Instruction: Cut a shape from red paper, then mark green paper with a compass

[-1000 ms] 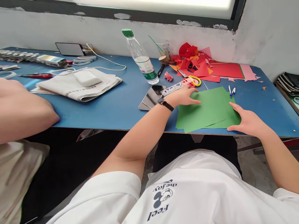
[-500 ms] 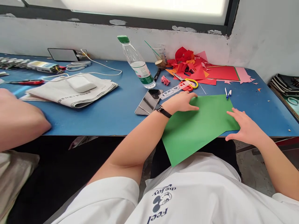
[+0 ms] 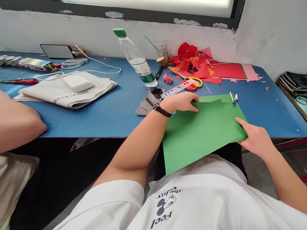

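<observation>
A stack of green paper sheets (image 3: 203, 131) lies partly on the blue table (image 3: 115, 108) and hangs over its front edge toward my lap. My left hand (image 3: 182, 102), with a black watch on the wrist, pinches the stack's upper left edge. My right hand (image 3: 254, 139) grips the stack's right corner, thumb on top and fingers underneath. A second green sheet peeks out behind the top one near the far edge.
Beside the paper lie a blue pen (image 3: 233, 98), a stencil ruler (image 3: 176, 90), yellow-handled scissors (image 3: 195, 83), two phones (image 3: 151, 102) and a water bottle (image 3: 136, 59). Red and pink paper scraps (image 3: 203, 67) pile at the back. Another person's arm (image 3: 16, 121) rests at the left by folded newspaper (image 3: 69, 91).
The green paper has slid off the table edge toward me. My right hand went from lying flat beside it to gripping its right corner; the left hand now pinches the upper edge.
</observation>
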Action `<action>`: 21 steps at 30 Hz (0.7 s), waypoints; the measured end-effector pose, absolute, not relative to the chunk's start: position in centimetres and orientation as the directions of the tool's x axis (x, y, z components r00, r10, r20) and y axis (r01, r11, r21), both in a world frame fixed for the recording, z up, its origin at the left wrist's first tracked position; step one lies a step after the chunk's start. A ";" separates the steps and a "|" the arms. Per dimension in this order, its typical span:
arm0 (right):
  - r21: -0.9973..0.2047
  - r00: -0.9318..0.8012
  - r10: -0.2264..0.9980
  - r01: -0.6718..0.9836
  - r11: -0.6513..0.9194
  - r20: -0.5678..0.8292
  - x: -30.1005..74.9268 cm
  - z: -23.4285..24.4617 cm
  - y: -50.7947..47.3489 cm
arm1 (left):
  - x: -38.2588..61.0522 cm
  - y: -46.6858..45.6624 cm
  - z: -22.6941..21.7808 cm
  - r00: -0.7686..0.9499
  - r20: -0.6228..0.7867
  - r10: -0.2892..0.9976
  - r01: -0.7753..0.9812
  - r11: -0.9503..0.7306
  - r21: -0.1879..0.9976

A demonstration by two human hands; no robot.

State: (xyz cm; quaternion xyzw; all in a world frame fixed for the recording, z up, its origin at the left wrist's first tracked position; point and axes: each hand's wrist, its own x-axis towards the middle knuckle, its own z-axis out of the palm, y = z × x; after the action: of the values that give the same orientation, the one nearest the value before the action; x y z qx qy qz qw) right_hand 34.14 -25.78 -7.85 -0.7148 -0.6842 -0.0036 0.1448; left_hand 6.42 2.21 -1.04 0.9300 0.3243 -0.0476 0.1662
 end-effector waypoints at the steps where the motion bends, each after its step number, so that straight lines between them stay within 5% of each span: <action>1: -0.213 0.069 0.972 0.977 -0.020 0.225 34.2 -8.1 -25.9 | 6.4 2.3 -1.1 0.798 -0.189 0.572 0.602 -0.746 0.285; 10: -0.327 0.139 0.962 0.943 -0.056 0.237 35.4 -8.3 -26.9 | 5.1 5.1 -1.4 0.722 -0.132 0.680 0.685 -0.673 0.278; 21: -0.131 -0.017 0.928 0.989 0.070 0.372 35.3 -9.5 -27.5 | 4.4 6.7 -1.8 0.672 -0.072 0.737 0.699 -0.599 0.391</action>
State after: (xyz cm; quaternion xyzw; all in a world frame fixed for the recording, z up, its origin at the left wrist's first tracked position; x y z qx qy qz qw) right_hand 35.26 -27.48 -9.49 -0.6769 -0.7081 -0.0828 0.1832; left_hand 4.36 6.66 -1.79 0.8927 0.4023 0.0486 0.1970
